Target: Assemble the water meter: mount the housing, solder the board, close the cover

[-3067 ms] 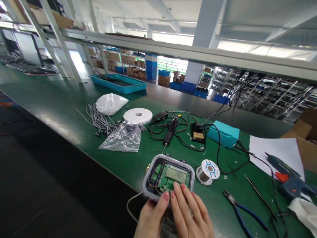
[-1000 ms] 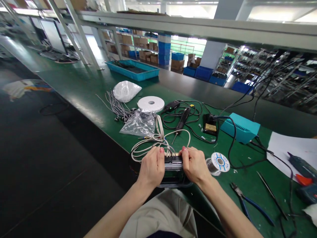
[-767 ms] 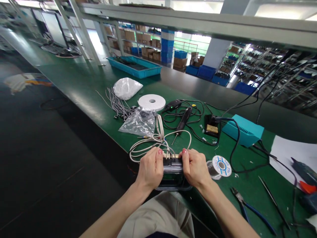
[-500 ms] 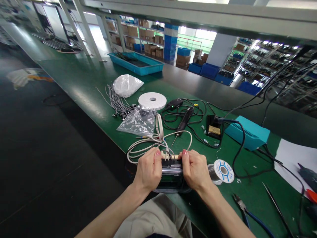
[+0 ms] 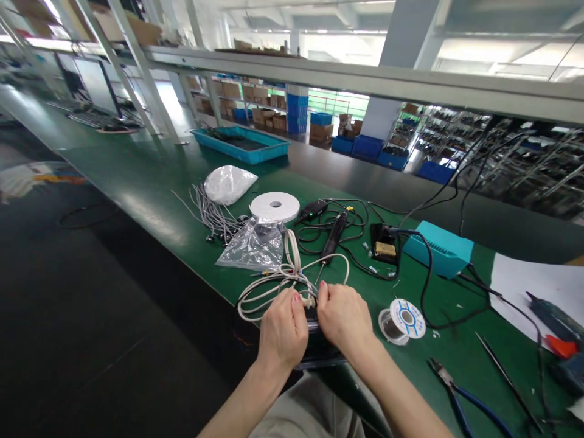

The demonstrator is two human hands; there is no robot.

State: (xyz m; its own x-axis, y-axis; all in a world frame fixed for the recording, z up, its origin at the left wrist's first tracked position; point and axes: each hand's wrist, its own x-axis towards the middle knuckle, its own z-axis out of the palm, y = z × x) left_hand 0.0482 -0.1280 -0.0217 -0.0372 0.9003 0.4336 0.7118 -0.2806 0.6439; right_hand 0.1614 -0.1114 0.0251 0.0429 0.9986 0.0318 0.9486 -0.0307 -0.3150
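A black box-like device [image 5: 314, 345] with a clear edge lies at the table's front edge, above my lap. My left hand [image 5: 283, 331] is closed around its left side, thumb along the top. On the other side, my right hand [image 5: 344, 316] grips it with curled fingers. Most of the device is hidden under both hands. White cables [image 5: 249, 304] run from its far side and lie coiled behind it. Past the cables rests a black electric screwdriver [image 5: 334, 236]. To the right of my right hand stands a spool of solder wire [image 5: 396, 328].
A clear plastic bag [image 5: 253, 246], a white tape roll [image 5: 275, 208] and grey wires [image 5: 210, 210] lie beyond the cables. At right are a sponge holder [image 5: 385, 248], a teal box [image 5: 440, 246], cutters [image 5: 451, 384] and tweezers [image 5: 506, 380]. Farther off sits a blue tray [image 5: 244, 155].
My hands have come closer together on the device, covering more of its top. The head view has tilted up, so more of the shelf and background shows.
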